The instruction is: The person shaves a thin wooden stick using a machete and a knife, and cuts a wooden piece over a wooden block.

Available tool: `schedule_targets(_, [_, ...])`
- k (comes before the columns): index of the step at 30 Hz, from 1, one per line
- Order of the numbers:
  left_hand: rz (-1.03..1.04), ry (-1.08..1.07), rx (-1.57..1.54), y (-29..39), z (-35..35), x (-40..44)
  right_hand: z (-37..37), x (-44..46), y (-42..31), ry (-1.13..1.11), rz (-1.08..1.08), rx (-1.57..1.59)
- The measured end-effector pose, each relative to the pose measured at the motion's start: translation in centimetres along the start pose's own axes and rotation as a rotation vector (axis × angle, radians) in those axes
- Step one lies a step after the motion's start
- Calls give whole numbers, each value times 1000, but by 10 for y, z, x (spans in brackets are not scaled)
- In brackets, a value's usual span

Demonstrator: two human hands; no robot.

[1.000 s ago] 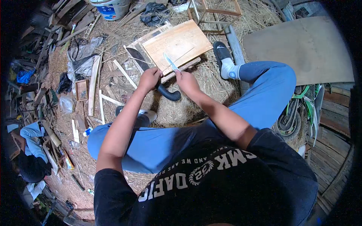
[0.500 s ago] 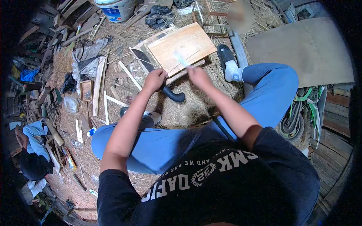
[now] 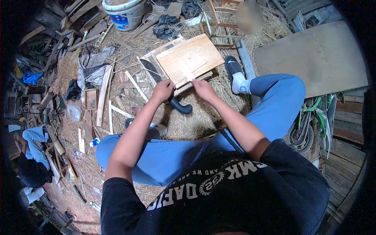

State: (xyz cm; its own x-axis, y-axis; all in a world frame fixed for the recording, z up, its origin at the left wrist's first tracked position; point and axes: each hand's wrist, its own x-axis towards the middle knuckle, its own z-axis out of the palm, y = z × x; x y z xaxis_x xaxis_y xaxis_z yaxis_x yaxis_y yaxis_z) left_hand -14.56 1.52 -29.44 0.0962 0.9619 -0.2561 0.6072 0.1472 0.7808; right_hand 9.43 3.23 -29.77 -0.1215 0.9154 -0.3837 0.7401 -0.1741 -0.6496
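Observation:
A light wooden board [image 3: 190,55] lies tilted on other wood in front of me. My left hand [image 3: 162,92] is closed in a pinch at the board's near left corner, where a thin stick [image 3: 201,65] seems to run from the fingers across the board. My right hand [image 3: 203,90] is closed at the near edge on a pale, flat, blade-like piece [image 3: 189,74], too washed out to name. Beneath my left hand, a tool's curved black handle [image 3: 181,106] sticks out; a dark broad blade [image 3: 150,70] shows on the board's left side.
Wood strips [image 3: 104,94] and straw cover the ground. A white bucket [image 3: 123,17] and a wooden frame [image 3: 221,23] stand beyond the board. At right lie a large flat sheet [image 3: 313,58] and a green motorbike part [image 3: 309,121]. Another person [image 3: 33,164] sits far left.
The view has shifted slightly, so the board appears lower. The pale piece in my right hand was a bluish smear and now looks whiter and stiller; both hands stay close to the board's near edge.

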Motion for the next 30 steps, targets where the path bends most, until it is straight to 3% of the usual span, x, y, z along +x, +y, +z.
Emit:
schedule_targets(1, [-40, -51, -60, 1, -3, 1, 9, 9, 17, 206, -49, 152])
schedule_targets(4, [-36, 12, -239, 7, -13, 5, -34, -8, -19, 132, 415, 716])
schedule_targets(5, [-29, 8, -434, 17, -22, 4, -38, -8, -19, 131, 394, 717])
schedule_targets(6, [-18, 24, -427, 31, -32, 1, -41, -6, -16, 148, 369, 773])
schedule_targets(8, [-170, 49, -946, 56, -58, 3, -51, 3, -26, 158, 303, 829])
schedule_targets(10, [-85, 50, -981, 66, -80, 6, -59, -7, -43, 128, 330, 942])
schedule_targets(12, [-129, 217, -1090, 98, -101, -1, -64, -15, -61, 71, 297, 983])
schedule_targets(17, [-7, 243, -1333, 130, -128, -11, -63, -38, -103, -83, 128, 1053])
schedule_targets(30, [194, 116, -1332, 157, -112, 13, -83, -60, -143, -58, -26, 1284])
